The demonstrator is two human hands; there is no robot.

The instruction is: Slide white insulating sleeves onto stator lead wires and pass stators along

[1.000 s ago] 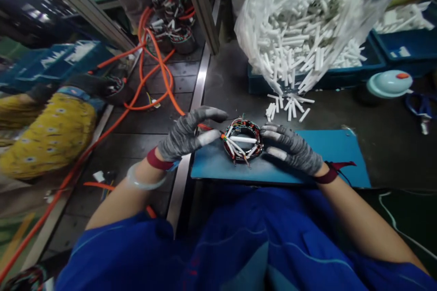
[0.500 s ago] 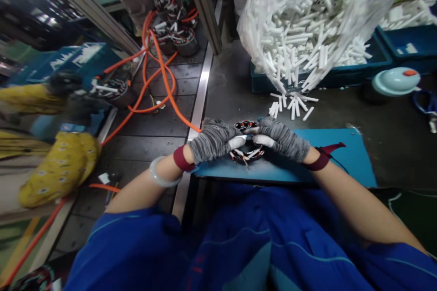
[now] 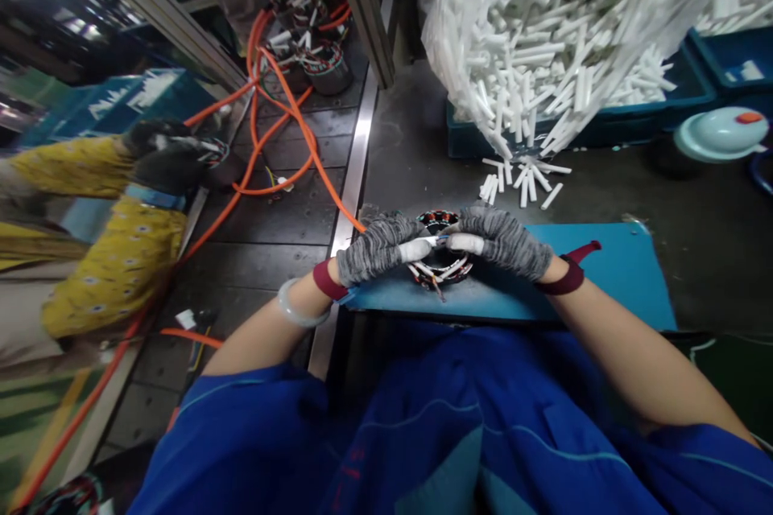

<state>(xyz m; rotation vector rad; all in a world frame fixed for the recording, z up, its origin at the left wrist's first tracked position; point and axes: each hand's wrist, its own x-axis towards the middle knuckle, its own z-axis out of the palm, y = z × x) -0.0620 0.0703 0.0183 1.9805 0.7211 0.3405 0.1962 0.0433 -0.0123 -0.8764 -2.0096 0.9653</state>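
I watched the left hand point(image 3: 378, 248) and the right hand point(image 3: 501, 240), both in grey knit gloves, meet over a wound stator ring point(image 3: 440, 267). The ring lay flat on the near-left part of a blue mat point(image 3: 604, 273), half hidden under the knuckles. Each hand had its fingers curled close together, with thumb and forefinger pinching one end of a short white sleeve point(image 3: 436, 242) held level just above the ring. I think a wire ran through the sleeve, but the picture was too soft for me to be sure.

At one o'clock from the ring, a few loose white tubes point(image 3: 522, 181) lay fanned on the dark bench. They were just below a clear bag point(image 3: 543, 32) stuffed with the same tubes. At two o'clock, well apart, sat a pale teal lid point(image 3: 718, 133). An orange cable point(image 3: 290, 121) looped away at ten o'clock. At nine o'clock I saw a co-worker's yellow sleeve point(image 3: 114, 257), near another ring.
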